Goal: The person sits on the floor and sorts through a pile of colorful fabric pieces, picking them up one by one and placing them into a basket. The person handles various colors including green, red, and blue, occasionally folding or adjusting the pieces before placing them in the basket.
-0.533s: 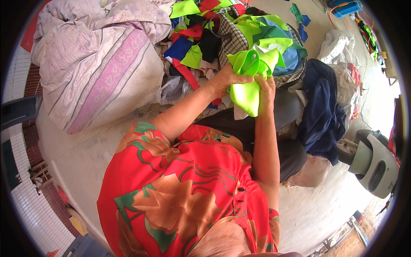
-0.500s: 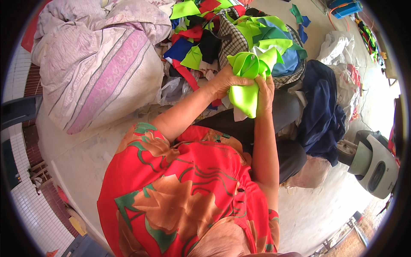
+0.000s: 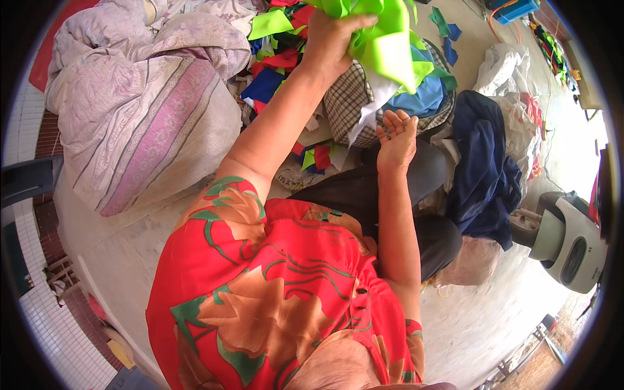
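Note:
My left hand (image 3: 330,42) is raised at the top of the view, gripping a bundle of bright lime-green cloth (image 3: 390,52) over a checked fabric bag (image 3: 346,101). A white strip of cloth (image 3: 376,107) dangles beneath the bundle. Lower and to the right, my right hand (image 3: 398,144) is apart from the cloth, palm upward, its fingers loosely bent and nothing in them. Blue cloth (image 3: 419,97) shows inside the bag, just beyond my right fingertips. The upper end of the green bundle runs out of the picture.
A large pale cloth bundle with a purple stripe (image 3: 159,136) bulks at the left. Mixed scraps (image 3: 266,84) lie left of the bag. Dark blue cloth (image 3: 484,169) and plastic bags (image 3: 507,71) lie at the right, near a grey-white machine (image 3: 569,244).
My left hand has carried the green cloth up and away over the bag. My right hand has let go of it and dropped slightly, and the white strip now hangs in sight.

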{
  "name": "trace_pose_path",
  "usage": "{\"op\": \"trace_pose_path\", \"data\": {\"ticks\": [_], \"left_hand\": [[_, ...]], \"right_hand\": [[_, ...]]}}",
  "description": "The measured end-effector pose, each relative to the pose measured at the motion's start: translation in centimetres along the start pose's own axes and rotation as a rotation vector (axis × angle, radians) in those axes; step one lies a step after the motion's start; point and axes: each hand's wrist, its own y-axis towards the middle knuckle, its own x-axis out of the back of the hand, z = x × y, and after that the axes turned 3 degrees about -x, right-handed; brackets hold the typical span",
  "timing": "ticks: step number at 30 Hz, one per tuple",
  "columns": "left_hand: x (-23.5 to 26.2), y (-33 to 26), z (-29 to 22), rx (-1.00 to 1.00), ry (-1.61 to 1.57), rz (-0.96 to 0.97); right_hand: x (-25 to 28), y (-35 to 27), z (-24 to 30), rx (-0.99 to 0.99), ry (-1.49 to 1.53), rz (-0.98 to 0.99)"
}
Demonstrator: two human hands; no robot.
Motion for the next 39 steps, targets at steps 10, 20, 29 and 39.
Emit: {"op": "trace_pose_path", "data": {"ticks": [10,20,29,39], "left_hand": [[-0.8,4.6,9.5,0.01,-0.047,-0.131],[11.7,-7.3,12.5,-0.372,1.131,-0.295],[29.7,-11.0,10.0,0.21,2.03,-0.529],[29.4,-5.6,9.1,0.859,2.03,-0.31]], "right_hand": [[0.2,0.4,-0.5,0.026,-0.025,-0.005],[0.9,0.4,-0.5,0.036,-0.084,-0.009],[-0.4,0.0,0.1,-0.035,-0.136,-0.013],[-0.8,1.2,-0.2,-0.154,-0.063,0.054]]}}
